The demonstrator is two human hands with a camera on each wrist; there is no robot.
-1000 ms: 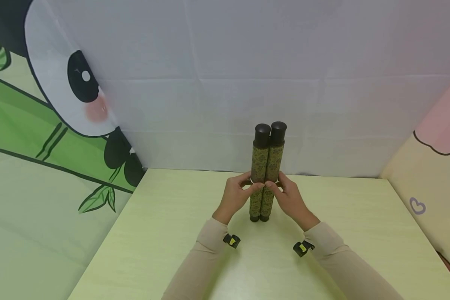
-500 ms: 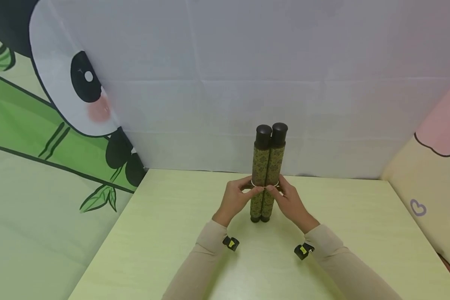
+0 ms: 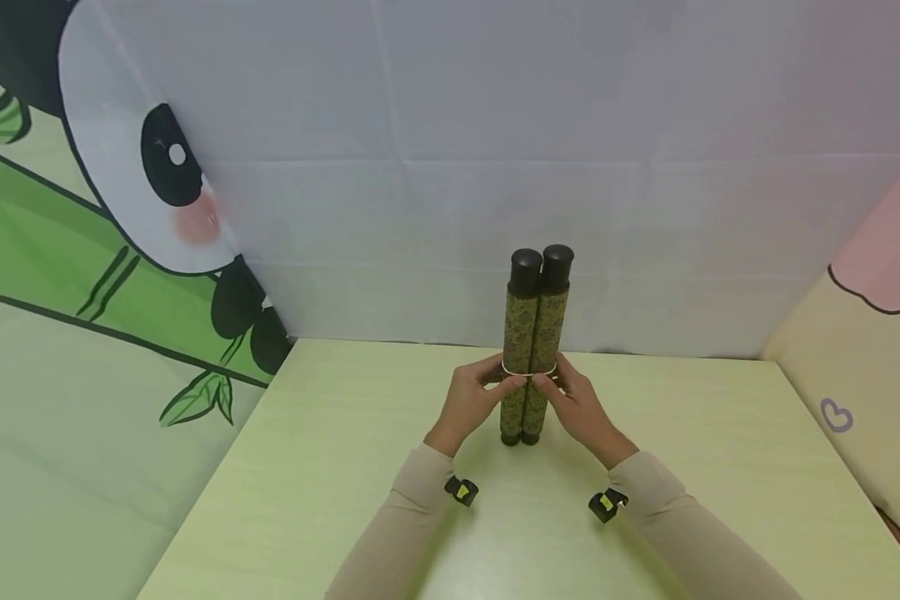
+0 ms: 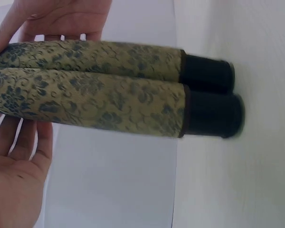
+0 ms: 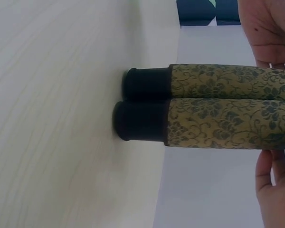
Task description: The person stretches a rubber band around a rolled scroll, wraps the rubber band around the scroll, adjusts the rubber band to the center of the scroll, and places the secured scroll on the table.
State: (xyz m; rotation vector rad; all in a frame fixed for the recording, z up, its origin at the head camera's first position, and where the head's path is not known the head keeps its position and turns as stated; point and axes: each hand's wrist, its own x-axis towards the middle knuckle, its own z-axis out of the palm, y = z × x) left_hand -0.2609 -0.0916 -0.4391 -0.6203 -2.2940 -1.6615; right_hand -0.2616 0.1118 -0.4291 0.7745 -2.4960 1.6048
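Observation:
Two scrolls, the left one [image 3: 520,329] and the right one [image 3: 551,325], stand upright side by side, their black lower ends on the table. Both have dark knobs and olive-gold cloth with a dark floral pattern. A thin white band [image 3: 516,372] runs round the pair below mid-height. My left hand [image 3: 467,402] and right hand [image 3: 581,408] flank the scrolls and hold the band, thumbs meeting in front, other fingers reaching behind. Those fingers are partly hidden in the head view. Both wrist views show the scrolls' lower cloth [image 4: 118,104] [image 5: 223,123] between the hands.
The pale wooden table [image 3: 330,467] lies under both forearms. Behind it hangs a plain whitish cloth wall [image 3: 420,217]. A cartoon panel [image 3: 120,242] stands at the left, a cream and pink one [image 3: 847,350] at the right.
The band has slid slightly down the scrolls together with both hands, and more of its front now shows above the thumbs. The scrolls stay upright in place.

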